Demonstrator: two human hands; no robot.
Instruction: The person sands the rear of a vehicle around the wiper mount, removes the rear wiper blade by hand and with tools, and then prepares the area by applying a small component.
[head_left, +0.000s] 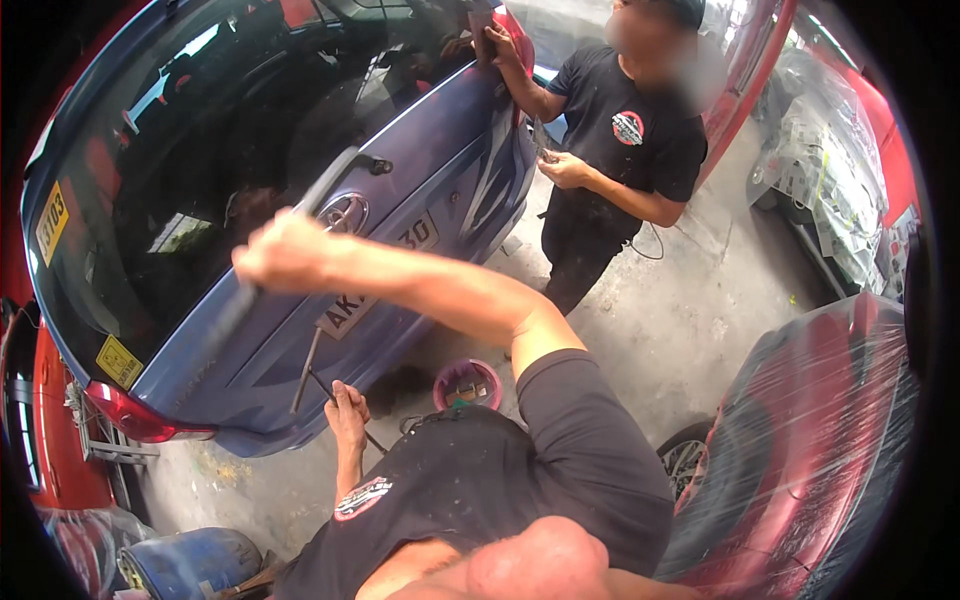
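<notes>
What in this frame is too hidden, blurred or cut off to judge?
Head view only:
- Right hand: motion-blurred, so its grip on the long tool is unclear.
- Left hand: the thin rod it holds is too small to identify.
- Pink tub: partly hidden by the person's shoulder.
- Blue drum: cut off by the lower edge.

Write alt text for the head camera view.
The right hand grips the rear wiper of a blue hatchback, while the left hand holds a thin metal tool below. A co-worker in black stands at the car's corner.
</notes>
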